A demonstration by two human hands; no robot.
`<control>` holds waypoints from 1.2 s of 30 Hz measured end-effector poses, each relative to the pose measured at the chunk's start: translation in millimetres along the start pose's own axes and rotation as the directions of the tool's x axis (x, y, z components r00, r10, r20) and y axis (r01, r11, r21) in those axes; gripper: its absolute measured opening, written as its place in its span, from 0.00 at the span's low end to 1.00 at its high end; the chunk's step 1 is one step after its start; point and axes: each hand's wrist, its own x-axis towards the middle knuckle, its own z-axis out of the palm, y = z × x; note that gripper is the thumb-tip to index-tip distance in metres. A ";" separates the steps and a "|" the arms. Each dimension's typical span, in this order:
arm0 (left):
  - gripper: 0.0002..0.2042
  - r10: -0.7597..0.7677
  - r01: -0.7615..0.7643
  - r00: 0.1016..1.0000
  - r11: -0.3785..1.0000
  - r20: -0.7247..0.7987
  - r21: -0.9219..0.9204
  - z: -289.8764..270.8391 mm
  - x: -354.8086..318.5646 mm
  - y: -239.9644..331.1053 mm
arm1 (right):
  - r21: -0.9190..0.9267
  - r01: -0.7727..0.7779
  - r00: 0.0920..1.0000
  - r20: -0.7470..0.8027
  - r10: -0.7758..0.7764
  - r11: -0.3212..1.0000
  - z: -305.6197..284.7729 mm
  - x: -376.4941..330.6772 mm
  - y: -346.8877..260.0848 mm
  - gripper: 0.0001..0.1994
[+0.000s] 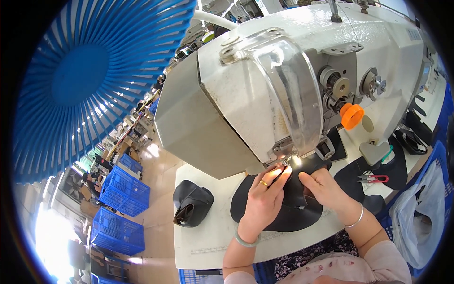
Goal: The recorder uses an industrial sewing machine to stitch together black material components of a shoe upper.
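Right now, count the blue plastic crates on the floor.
3 whole: one by the table corner, one below it, one lower left. Another's rim shows under the table; more may be hidden.
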 end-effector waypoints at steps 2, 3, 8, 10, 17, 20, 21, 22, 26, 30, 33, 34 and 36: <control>0.19 0.011 -0.011 1.000 1.000 0.005 0.012 0.1 1.9 1.9 | 0.009 -0.010 1.000 -0.007 0.010 1.000 -3.7 2.0 -0.6 0.27; 0.19 0.012 -0.012 1.000 1.000 0.009 0.011 -0.1 1.5 1.5 | 0.016 -0.020 1.000 -0.007 0.021 1.000 -4.3 2.6 0.2 0.27; 0.19 0.001 0.003 0.999 0.995 0.037 -0.102 -4.3 -0.6 -12.5 | -0.026 0.093 0.994 -0.060 -0.095 0.995 -6.2 -0.9 1.9 0.26; 0.19 -0.058 0.064 0.998 0.980 0.039 -0.186 -5.4 -3.0 -18.9 | -0.073 0.112 0.991 -0.071 -0.118 0.991 -4.4 -0.7 1.7 0.25; 0.17 -0.034 0.040 0.998 0.993 0.055 -0.109 -8.7 2.6 -7.5 | 0.017 0.088 0.995 -0.050 -0.087 0.996 -6.0 1.4 -1.5 0.25; 0.17 -0.020 0.024 0.999 0.997 0.046 -0.078 -7.8 2.9 -4.3 | 0.020 0.090 0.994 -0.058 -0.088 0.996 -7.9 3.4 -0.7 0.25; 0.17 -0.022 0.026 0.999 0.997 0.047 -0.076 -7.6 2.7 -4.5 | 0.020 0.095 0.994 -0.060 -0.093 0.995 -8.2 4.4 0.2 0.24; 0.17 -0.016 0.019 0.999 0.998 0.043 -0.065 -7.3 2.7 -5.0 | 0.022 0.094 0.994 -0.059 -0.092 0.995 -8.3 5.5 0.0 0.24; 0.18 -0.021 0.021 0.999 1.000 0.048 -0.002 -5.1 2.0 -2.7 | -0.027 0.093 0.985 -0.141 -0.096 0.995 -8.1 8.4 -1.6 0.22; 0.17 -0.015 0.016 0.999 1.000 0.044 -0.014 -5.3 4.4 -1.4 | -0.222 0.136 0.926 -0.318 -0.203 0.966 -4.4 5.4 -3.2 0.18; 0.18 -0.060 0.063 0.996 0.996 0.059 -0.064 -9.5 0.9 -6.3 | -0.042 0.093 0.926 -0.363 -0.102 0.995 1.7 5.5 -5.3 0.15; 0.18 -0.146 0.162 0.986 0.962 0.086 -0.220 -11.3 -2.1 -11.4 | -0.043 0.094 0.927 -0.360 -0.103 0.995 2.4 5.7 -5.1 0.15; 0.18 -0.226 0.257 0.966 0.893 0.125 -0.369 -11.6 -4.3 -15.1 | 0.028 0.102 0.937 -0.339 -0.087 0.994 3.6 7.2 -2.9 0.14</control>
